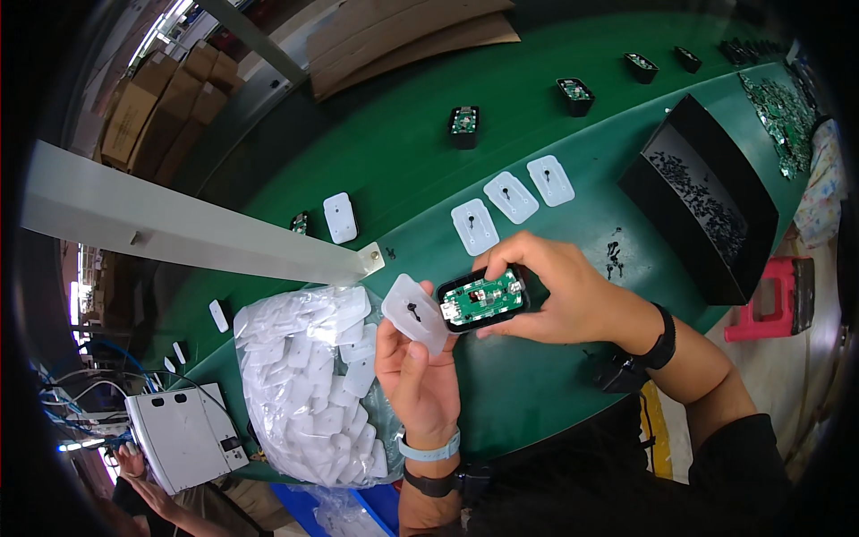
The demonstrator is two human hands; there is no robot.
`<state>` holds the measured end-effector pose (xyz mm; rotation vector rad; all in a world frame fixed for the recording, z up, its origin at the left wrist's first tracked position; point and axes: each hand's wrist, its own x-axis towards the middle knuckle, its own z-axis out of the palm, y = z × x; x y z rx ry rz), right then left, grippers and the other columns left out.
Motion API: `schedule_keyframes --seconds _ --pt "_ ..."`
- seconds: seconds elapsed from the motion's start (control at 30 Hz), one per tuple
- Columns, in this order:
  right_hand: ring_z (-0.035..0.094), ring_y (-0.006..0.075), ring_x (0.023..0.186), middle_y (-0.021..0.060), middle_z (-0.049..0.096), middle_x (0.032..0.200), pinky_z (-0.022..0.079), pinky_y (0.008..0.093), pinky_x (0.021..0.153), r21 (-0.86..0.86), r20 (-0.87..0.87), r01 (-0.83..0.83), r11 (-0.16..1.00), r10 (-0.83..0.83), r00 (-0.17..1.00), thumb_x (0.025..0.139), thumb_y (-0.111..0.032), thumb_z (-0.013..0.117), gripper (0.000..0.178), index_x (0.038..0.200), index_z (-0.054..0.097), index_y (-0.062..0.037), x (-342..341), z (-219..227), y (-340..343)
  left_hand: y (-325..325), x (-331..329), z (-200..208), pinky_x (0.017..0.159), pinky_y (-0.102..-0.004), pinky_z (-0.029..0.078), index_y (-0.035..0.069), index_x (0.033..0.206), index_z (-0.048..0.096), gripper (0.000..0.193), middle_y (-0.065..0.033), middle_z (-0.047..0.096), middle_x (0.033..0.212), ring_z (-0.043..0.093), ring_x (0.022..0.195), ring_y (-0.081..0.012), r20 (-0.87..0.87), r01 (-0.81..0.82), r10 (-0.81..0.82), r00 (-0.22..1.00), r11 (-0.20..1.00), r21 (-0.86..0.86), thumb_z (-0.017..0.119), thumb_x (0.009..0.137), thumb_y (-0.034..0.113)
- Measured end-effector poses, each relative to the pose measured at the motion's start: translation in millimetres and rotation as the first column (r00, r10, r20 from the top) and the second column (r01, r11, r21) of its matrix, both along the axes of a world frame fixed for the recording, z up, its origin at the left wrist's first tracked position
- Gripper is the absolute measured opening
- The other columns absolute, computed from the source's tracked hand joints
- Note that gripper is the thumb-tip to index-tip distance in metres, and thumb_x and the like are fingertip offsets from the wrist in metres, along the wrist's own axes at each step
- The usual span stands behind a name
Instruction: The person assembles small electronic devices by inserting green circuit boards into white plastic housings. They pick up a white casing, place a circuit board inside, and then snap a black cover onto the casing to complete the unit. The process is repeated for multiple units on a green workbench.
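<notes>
Landmark: green belt (403, 152), running from lower left to upper right.
Grey box (183, 436): off the belt's lower left edge, beside another person's hand (134, 465).
Bag (309, 385): clear plastic, full of white covers, on the belt's near edge, just left of the left hand.
Left hand (416, 371): above the belt's near edge, fingers closed on a white cover (416, 313) with a small dark mark at its centre.
White cover: tilted, touching the left end of the black case.
Black case (483, 299): open side up, green circuit board (483, 297) inside, held above the belt.
Right hand (550, 286): clamped around the black case from the right; black band on the wrist.
Spare covers (512, 197): three in a row on the belt, beyond the hands.
Other cases (463, 125): spaced along the belt's far part.
Black tray (716, 192): on the belt's right edge, small dark parts inside.
</notes>
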<state>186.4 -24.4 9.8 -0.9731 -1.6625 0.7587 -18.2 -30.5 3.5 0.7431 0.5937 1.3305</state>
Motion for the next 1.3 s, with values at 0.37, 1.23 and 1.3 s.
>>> schedule_keyframes --seconds 0.37,1.23,1.3 --pt "0.065 0.0171 0.106 0.0091 0.065 0.119 0.052 0.0331 0.095 -0.147 -0.202 -0.181 0.972 0.149 0.968 0.077 -0.008 0.086 0.064 0.132 0.054 0.0 6.8 11.1 3.5 0.5 -0.1 -2.4 0.105 -0.0478 0.05 -0.005 0.142 0.042 0.053 -0.0227 0.051 0.143 0.057 0.126 -0.033 -0.119 -0.029 0.035 0.992 0.998 0.051 0.059 0.097 0.017" --pt "0.066 0.0117 0.08 0.0106 0.07 0.096 0.058 0.0235 0.067 -0.312 -0.201 -0.093 0.946 0.03 0.979 0.079 -0.012 0.085 0.041 0.114 0.069 0.0005 7.1 11.0 1.0 -7.6 9.1 -3.4 0.102 -0.0373 0.048 -0.008 0.133 0.053 0.045 -0.0199 0.064 0.126 0.063 0.116 -0.0251 -0.35 0.092 -0.074 0.934 0.995 0.037 0.066 0.09 -0.003" --pt "0.07 0.0147 0.091 0.0102 0.071 0.101 0.061 0.025 0.073 -0.34 -0.166 -0.091 0.936 0.035 0.985 0.078 -0.005 0.085 0.041 0.114 0.069 0.0016 7.9 16.0 0.2 -7.8 10.1 -2.2 0.102 -0.0374 0.048 -0.008 0.133 0.053 0.045 -0.021 0.064 0.127 0.063 0.117 -0.0259 -0.365 0.092 -0.069 0.928 0.995 0.046 0.067 0.089 -0.005"
